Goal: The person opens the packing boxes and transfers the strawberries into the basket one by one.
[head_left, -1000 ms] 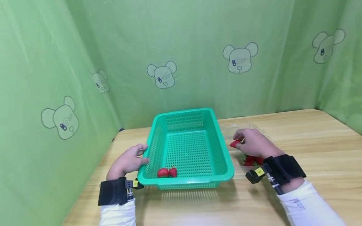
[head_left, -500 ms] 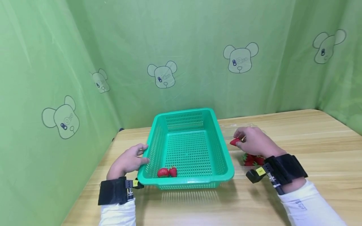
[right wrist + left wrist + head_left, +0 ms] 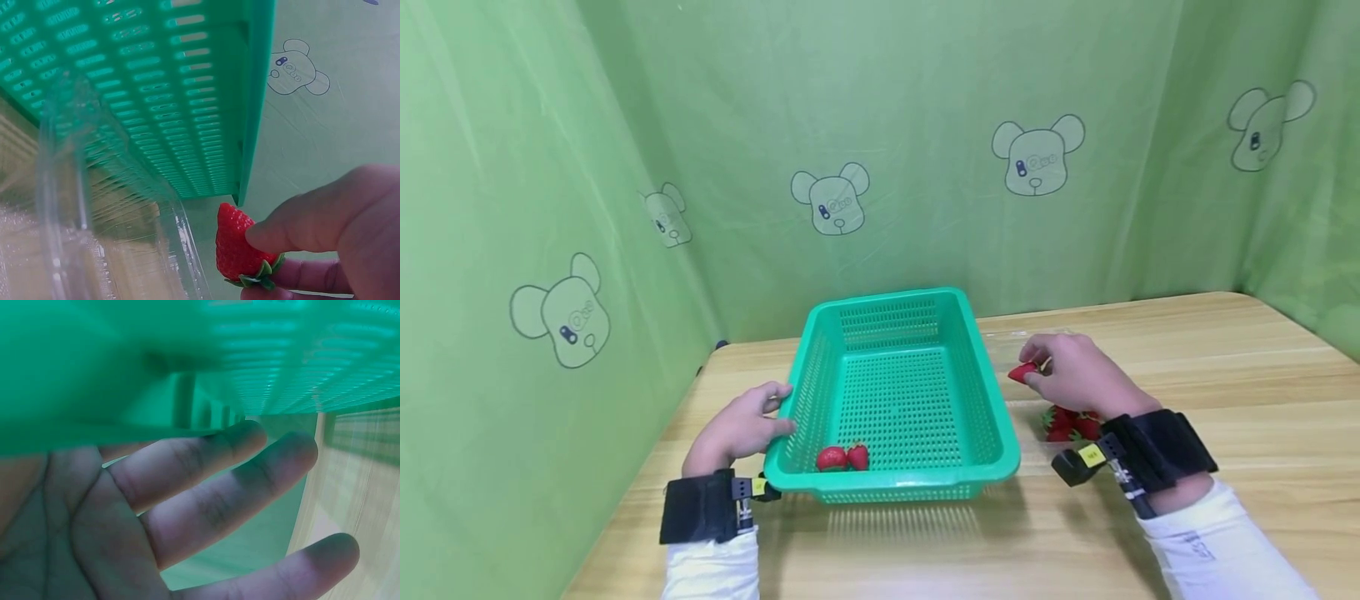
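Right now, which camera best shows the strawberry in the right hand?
The right wrist view: the strawberry shows large there, green leaves included, pinched by the right hand. The head view shows it small and partly covered; the left wrist view doesn't show it.

Basket (image 3: 891,479), green, perforated, upright on the surface (image 3: 1225,383); two strawberries (image 3: 832,457) inside, near-left corner. Held strawberry (image 3: 232,244), red, leafy green cap, aloft, tip towards basket. Box (image 3: 62,200), clear, right of basket; more strawberries (image 3: 1062,423), partly hidden, apparently inside.
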